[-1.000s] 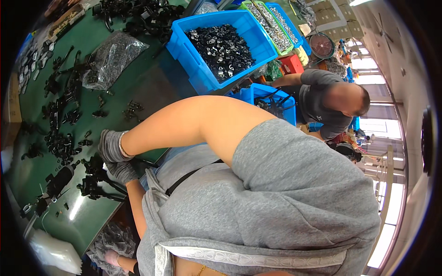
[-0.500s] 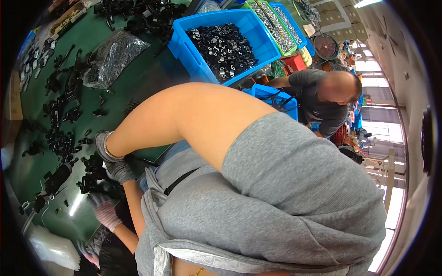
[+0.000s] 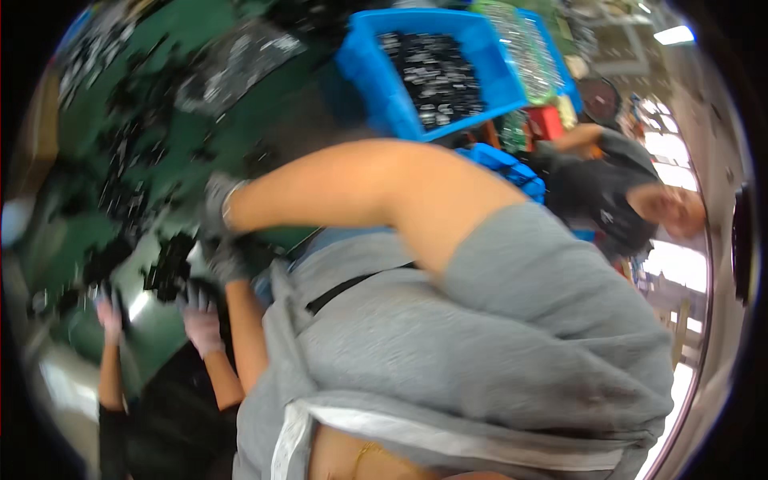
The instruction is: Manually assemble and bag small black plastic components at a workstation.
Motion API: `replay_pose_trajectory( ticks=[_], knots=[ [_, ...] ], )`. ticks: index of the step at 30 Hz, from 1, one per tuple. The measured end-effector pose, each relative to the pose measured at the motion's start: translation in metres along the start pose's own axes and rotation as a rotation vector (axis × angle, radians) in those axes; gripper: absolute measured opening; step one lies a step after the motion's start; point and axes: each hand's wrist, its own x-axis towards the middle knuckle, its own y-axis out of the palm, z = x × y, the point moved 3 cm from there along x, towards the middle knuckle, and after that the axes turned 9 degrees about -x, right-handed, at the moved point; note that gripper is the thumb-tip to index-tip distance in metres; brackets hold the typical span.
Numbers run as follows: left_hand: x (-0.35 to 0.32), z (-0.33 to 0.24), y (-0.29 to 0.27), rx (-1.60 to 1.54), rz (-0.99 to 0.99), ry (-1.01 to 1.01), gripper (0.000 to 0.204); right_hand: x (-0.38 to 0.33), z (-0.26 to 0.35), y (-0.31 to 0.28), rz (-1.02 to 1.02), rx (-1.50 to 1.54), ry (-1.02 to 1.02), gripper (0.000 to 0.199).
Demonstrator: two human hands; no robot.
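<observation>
The picture is blurred by motion. My left hand (image 3: 108, 312) and my right hand (image 3: 200, 326), in pale gloves with black sleeves, rise from the lower left to the front edge of a green table (image 3: 88, 232). My right hand's fingers are spread, just below a clump of black plastic parts (image 3: 166, 268). My left hand is beside more black parts; whether it holds one cannot be made out. A co-worker in a grey shirt (image 3: 480, 336) leans across in front of me, their grey-gloved hands (image 3: 220, 232) on the table just above my right hand.
Black parts lie scattered over the table, and a clear bag (image 3: 232, 64) lies at the back. A blue bin (image 3: 376, 88) full of black parts stands behind. Another person in a dark shirt (image 3: 608, 200) sits at the right by more blue crates (image 3: 512, 168).
My hands have come up from the lower edge to the table's front; first one showed, now both. The co-worker's arm stays stretched over the table. The view has swung and blurred.
</observation>
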Motion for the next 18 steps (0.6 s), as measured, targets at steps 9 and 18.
replay_pose_trajectory(
  ticks=[9,18],
  knots=[
    [0.001,0.128,0.229,0.24,0.457,0.645,0.027,-0.042,-0.053,-0.012,0.283,-0.261,-0.204,0.036],
    [0.033,0.183,0.234,0.475,0.389,0.775,0.029,-0.05,-0.066,0.051,0.455,-0.279,-0.092,0.021]
  ],
)
